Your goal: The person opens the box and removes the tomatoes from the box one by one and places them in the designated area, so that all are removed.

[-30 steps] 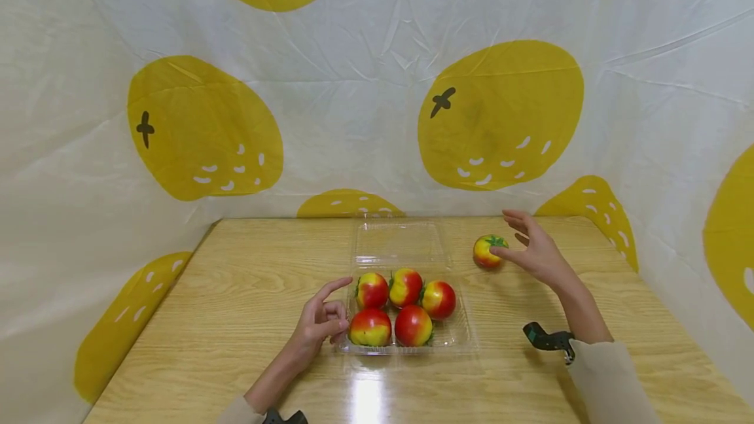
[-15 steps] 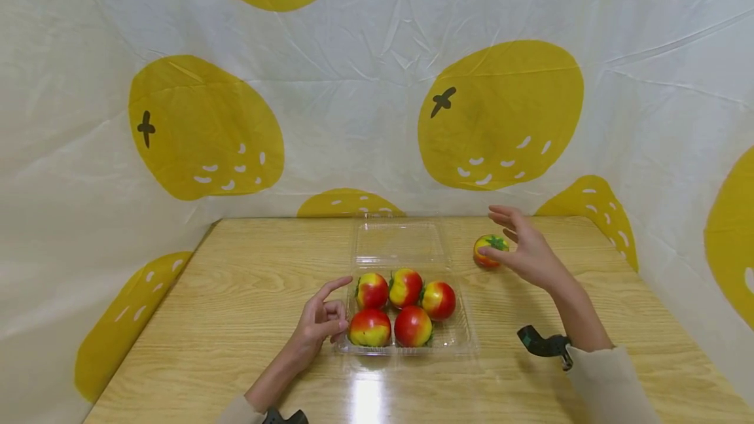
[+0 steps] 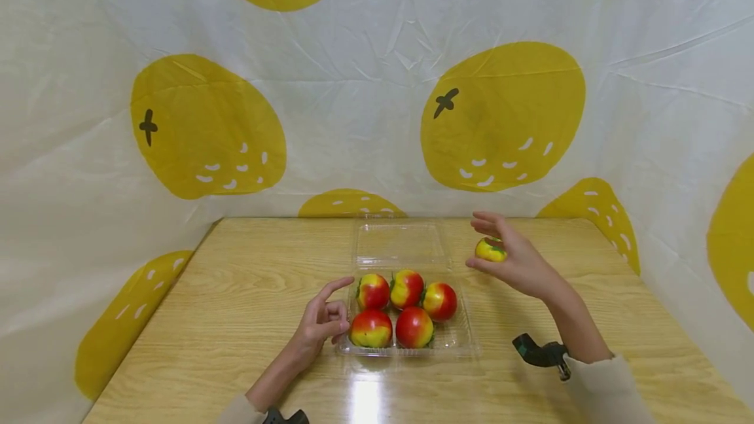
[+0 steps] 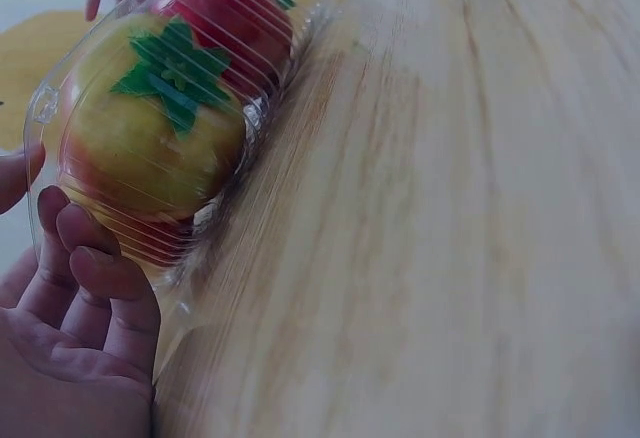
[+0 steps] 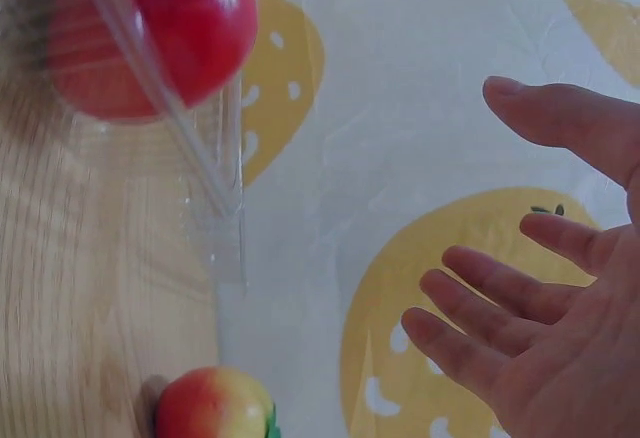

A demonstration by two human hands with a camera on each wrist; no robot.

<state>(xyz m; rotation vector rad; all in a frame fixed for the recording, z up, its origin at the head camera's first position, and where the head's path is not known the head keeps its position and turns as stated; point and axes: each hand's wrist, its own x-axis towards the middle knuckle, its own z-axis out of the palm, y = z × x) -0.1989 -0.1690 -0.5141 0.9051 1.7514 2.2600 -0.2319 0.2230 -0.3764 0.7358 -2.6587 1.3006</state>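
Observation:
A clear plastic clamshell stands on the table with its lid folded back. Several red-and-yellow round fruits with green leafy tops sit in it. At its left side my left hand holds the rim, fingers curled against the outer wall; the left wrist view shows these fingers next to a fruit. Another such fruit lies on the table behind and right of the clamshell. My right hand hovers over it, thumb and fingers spread, apart from the fruit in the right wrist view.
The clamshell's lid lies toward the back of the wooden table. A white curtain printed with yellow fruit hangs close behind the table and at both sides. Black wrist mounts sit on both arms.
My right hand has moved left, so its thumb now reaches past the fruit on the table and the palm covers its right part. The left hand and the clamshell have stayed put.

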